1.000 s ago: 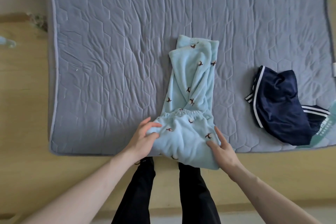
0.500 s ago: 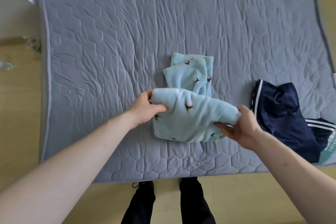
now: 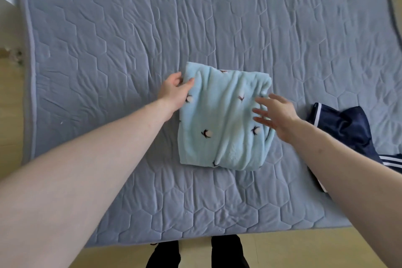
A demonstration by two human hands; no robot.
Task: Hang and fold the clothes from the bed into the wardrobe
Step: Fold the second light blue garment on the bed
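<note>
Fleece: light blue fleece garment (image 3: pixel 221 115), folded mid-mattress (image 3: pixel 108 50); soft, light, floppy.
Left hand (image 3: pixel 174 91): pinches far-left corner.
Right hand (image 3: pixel 275 113): fingers spread, flat at right edge.
Hold: both side edges underneath.

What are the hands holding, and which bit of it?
The left hand pinches the folded light blue fleece garment at its far left corner. The right hand holds nothing; its straight fingers hover at the right side.

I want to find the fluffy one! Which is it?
Look at the grey quilted bed cover. In its middle, between the two hands, lies the folded light blue fleece. It is pale with tiny dark flecks, unlike the crumpled navy garment with white stripes at the right.
</note>
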